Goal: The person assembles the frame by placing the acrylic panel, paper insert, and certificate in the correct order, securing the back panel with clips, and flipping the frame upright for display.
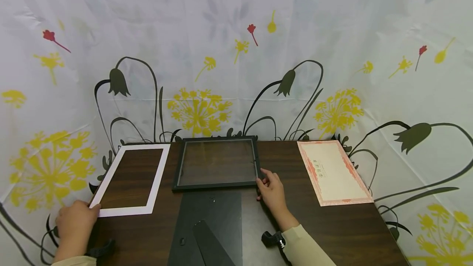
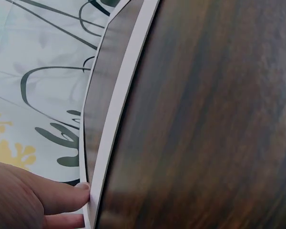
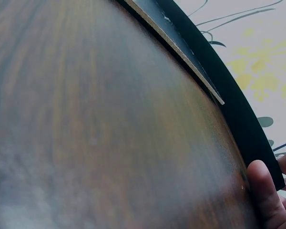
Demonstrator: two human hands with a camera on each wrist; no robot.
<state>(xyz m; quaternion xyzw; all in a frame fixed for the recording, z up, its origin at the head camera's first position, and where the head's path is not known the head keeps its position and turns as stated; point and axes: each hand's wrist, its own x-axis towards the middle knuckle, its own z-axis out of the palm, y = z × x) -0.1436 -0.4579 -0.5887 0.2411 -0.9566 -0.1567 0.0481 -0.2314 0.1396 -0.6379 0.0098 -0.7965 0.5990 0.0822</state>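
In the head view my left hand (image 1: pixel 76 221) is at the near left corner of a white picture mat (image 1: pixel 157 180), a thin rectangular border with an open middle. The left wrist view shows the thumb on top of the mat's corner (image 2: pixel 115 107), pinching it with a finger below. My right hand (image 1: pixel 272 192) grips the near right corner of a black picture frame (image 1: pixel 214 187) with a clear pane in it. In the right wrist view, thumb and fingers are on either side of the frame's edge (image 3: pixel 243 119).
Nearer me lies a dark backing board (image 1: pixel 210 216) with a stand leg (image 1: pixel 212 245). On the right, a cream certificate (image 1: pixel 336 171) with a red border lies flat on the brown wooden table (image 1: pixel 325 233). A flower-patterned curtain (image 1: pixel 236 73) hangs behind the table's far edge.
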